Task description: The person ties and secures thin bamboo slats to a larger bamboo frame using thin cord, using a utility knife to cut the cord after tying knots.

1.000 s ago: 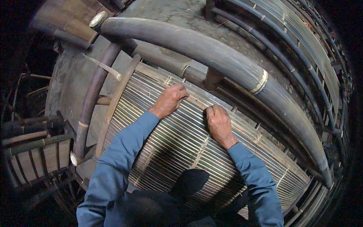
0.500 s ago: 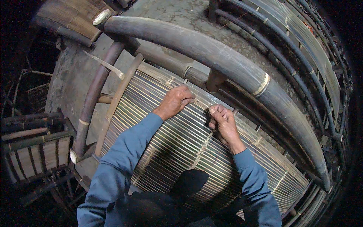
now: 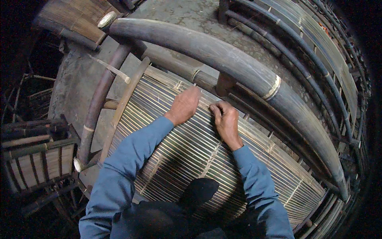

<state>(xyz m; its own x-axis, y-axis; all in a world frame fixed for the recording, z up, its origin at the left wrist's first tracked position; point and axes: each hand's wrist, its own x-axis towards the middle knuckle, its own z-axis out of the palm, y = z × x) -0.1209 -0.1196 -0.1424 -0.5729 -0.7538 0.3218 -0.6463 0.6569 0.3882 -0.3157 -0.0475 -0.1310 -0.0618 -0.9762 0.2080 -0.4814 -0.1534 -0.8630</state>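
A panel of narrow bamboo slats point(image 3: 171, 148), tied crosswise by pale lashings, lies in front of me within a dark bamboo frame. At its far edge, my left hand point(image 3: 185, 105) is curled closed, its fingertips slightly smeared by motion and mostly hidden. Just to the right, my right hand point(image 3: 226, 121) is closed in a pinch with thumb and forefinger pressed together. Whatever either hand grips is too small to make out. A flat bamboo strip point(image 3: 234, 126) runs along the panel's far edge beneath both hands.
A thick bamboo rail point(image 3: 191, 40) arches beyond the panel, joined to a side pole point(image 3: 104, 93) at the left. A loose bamboo piece point(image 3: 115, 71) crosses that pole. More bamboo furniture point(image 3: 286, 44) stands at the far right, and slatted bamboo pieces point(image 3: 41, 163) are at the left.
My right hand has moved left and slightly nearer my left hand, turning at the wrist. My left hand has shifted only slightly, with its fingers now blurred.
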